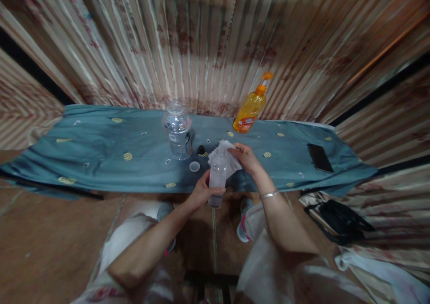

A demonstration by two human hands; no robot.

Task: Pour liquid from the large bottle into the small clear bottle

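My left hand [203,191] is wrapped round the lower part of a small clear plastic bottle [219,173], held tilted over the table's front edge. In my right hand [247,157] is a white tissue [231,163], pinched between the fingers and lying against the bottle's top and far side. The tissue partly covers the bottle's neck, so I cannot tell whether it has a cap. Left of the bottle, a small black cap [201,150] and a round white lid [194,166] lie on the cloth.
A large clear jug [180,136] without a cap stands left on the blue tablecloth [97,147]. An orange dish soap pump bottle [250,111] stands at the back, before a striped curtain [198,49]. A phone [320,157] lies at right; a black bag [346,219] is below.
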